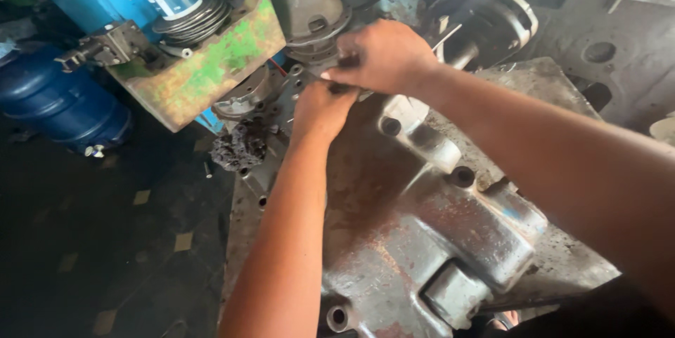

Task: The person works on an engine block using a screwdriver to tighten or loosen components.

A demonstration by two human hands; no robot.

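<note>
A large grey metal engine casing, rusty and greasy, lies in front of me. Both my hands work at its far edge. My left hand is closed, knuckles up, pressed to the casing near several small bolt holes. My right hand is curled just above and behind it, fingers pinched on something small and dark that I cannot make out. The two hands touch each other. What lies under them is hidden.
A green-painted worn metal block with a spring and a printed can stands at the back left. A blue cylinder lies at far left. A black pulley-like part sits behind the hands. A greasy black lump rests on the casing's left edge. Dark tiled floor lies lower left.
</note>
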